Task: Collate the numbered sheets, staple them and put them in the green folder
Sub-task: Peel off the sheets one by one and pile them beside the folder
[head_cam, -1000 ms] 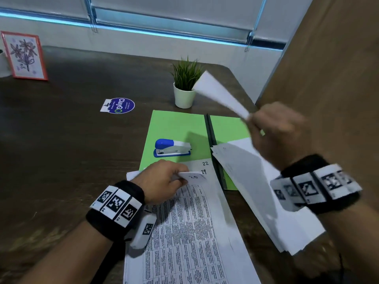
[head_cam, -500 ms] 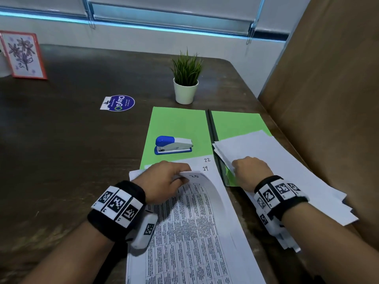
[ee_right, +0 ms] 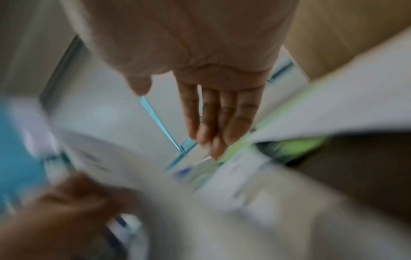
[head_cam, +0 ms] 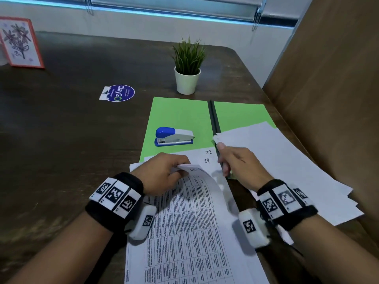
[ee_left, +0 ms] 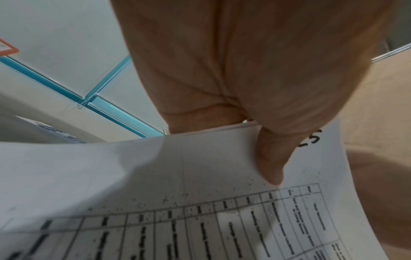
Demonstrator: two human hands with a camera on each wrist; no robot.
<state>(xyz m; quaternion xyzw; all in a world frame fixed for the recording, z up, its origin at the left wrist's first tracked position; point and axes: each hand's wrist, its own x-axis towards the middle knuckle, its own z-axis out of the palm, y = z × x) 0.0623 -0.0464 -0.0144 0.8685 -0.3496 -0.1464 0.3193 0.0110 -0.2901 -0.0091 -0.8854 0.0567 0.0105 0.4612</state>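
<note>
White printed sheets are mid-sort, so the step is collating; nothing stapled yet.

Head view: left hand (head_cam: 164, 173) curls its fingers round the top corner of the sheet marked 25 (head_cam: 194, 201), peeling it up off the printed stack (head_cam: 184, 242) on the dark tabletop (head_cam: 61, 140). Sheets marked 22 and 19 (head_cam: 207, 156) lie under it, overlapping the open green folder (head_cam: 180, 115). Stapler (head_cam: 174, 136) sits on the folder's left leaf. Right hand (head_cam: 240, 165) hovers between the two piles, fingers relaxed, holding nothing, beside the face-down pile (head_cam: 287, 160).

Left wrist view: thumb (ee_left: 271, 158) presses the 25 sheet's corner against the fingers behind it.

Right wrist view: blurred; straight fingers (ee_right: 218, 123), nothing held.

Next, I'd judge: right hand takes sheet 25 and places it by number. Watch for lifting two sheets at once.
</note>
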